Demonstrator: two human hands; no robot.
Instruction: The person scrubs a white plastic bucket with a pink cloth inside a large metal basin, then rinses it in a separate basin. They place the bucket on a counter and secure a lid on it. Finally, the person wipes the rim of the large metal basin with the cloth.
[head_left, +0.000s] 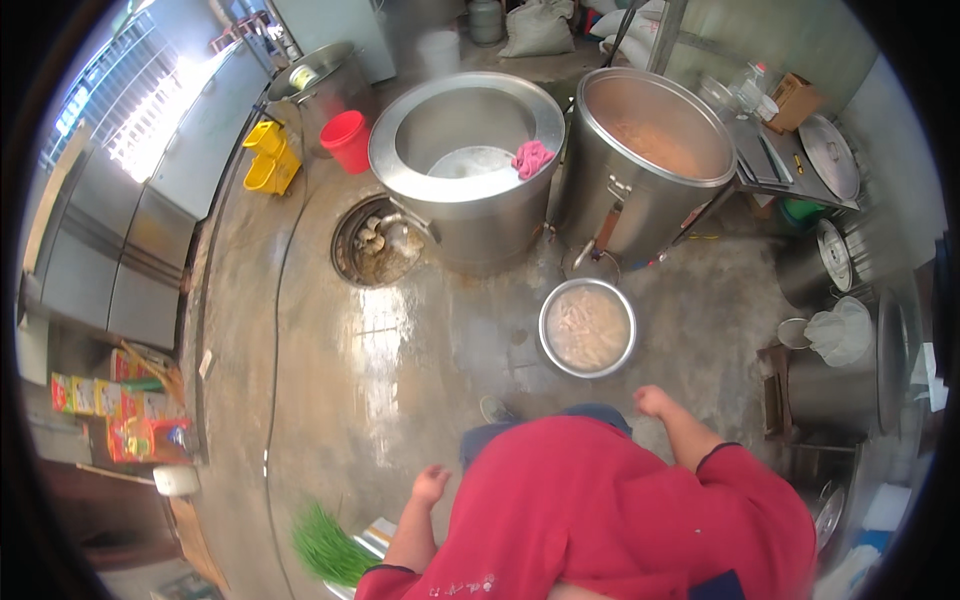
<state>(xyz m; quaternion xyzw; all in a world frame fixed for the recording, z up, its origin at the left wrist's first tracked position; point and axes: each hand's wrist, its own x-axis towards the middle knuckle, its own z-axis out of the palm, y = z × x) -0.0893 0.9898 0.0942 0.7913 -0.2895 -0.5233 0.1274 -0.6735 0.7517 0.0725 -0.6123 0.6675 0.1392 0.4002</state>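
Observation:
My left hand (431, 484) hangs at my left side, fingers loosely bent, with nothing seen in it. On the other side my right hand (651, 401) is held out with its fingers curled in; whether they are fully closed is unclear. Nearest to it on the wet floor stands a round metal basin (631, 330), filled with pale pieces, perhaps meat, in cloudy liquid. Neither hand touches the basin. Beyond it rise a wide steel cooking vat (480, 225) with a pink cloth (532, 159) on its rim and a tall steel pot (637, 202) of brownish contents.
An open floor drain (337, 259) lies left of the vat. A black hose (279, 300) crosses the floor. A red bucket (346, 142) and yellow mop wringer (271, 169) stand behind. Green stalks (330, 544) lie by my left arm. Steel pots (832, 397) line the right side.

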